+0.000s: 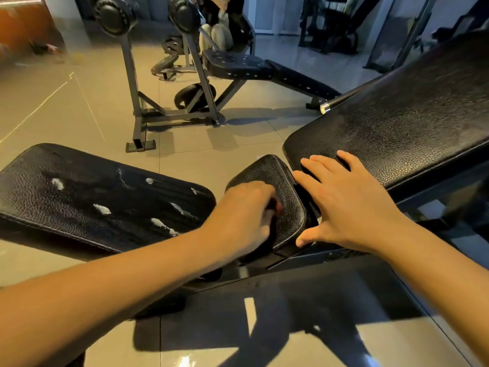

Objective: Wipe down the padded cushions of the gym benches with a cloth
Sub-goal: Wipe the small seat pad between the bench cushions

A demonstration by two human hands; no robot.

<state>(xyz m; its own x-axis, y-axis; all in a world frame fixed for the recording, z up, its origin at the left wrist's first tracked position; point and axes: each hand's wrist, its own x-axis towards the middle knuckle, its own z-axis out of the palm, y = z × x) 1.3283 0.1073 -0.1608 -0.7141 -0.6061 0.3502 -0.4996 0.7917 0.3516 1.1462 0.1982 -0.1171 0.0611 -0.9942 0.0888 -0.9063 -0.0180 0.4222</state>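
Tan glossy tile makes up the floor (66,115), the largest thing in view. Next is the long back pad (397,123), sloping up to the right in black pebbled vinyl. The left pad (79,197) is a little smaller, lies flatter, and has the same skin. A far bench (238,64) stands well apart across the room. The small seat pad (275,186) sits between the two big pads, tilted, with its top edge just beside the lower end of the back pad.

These cushions should handle as firm foam under tough, slightly slick vinyl. They give a little under pressure, are fixed to their frames, and are not fragile. There is nothing to lift, so the job is to press flat and sweep, bracing on a neighbouring pad.

Both forearms reach in from below. The right grip (346,205) is spread wide and holds nothing. Its fingertips rest on the lower end of the back pad, its palm bridges the gap, and its thumb is near the seat pad's lower corner. The left grip (243,215) lies knuckles-up on the seat pad, fingers curled round a dark wad with a reddish fleck. This is most likely the cloth (274,207), though most of it is hidden.

Smallest are the white foam smears (102,209) scattered over the left pad, not yet wiped.
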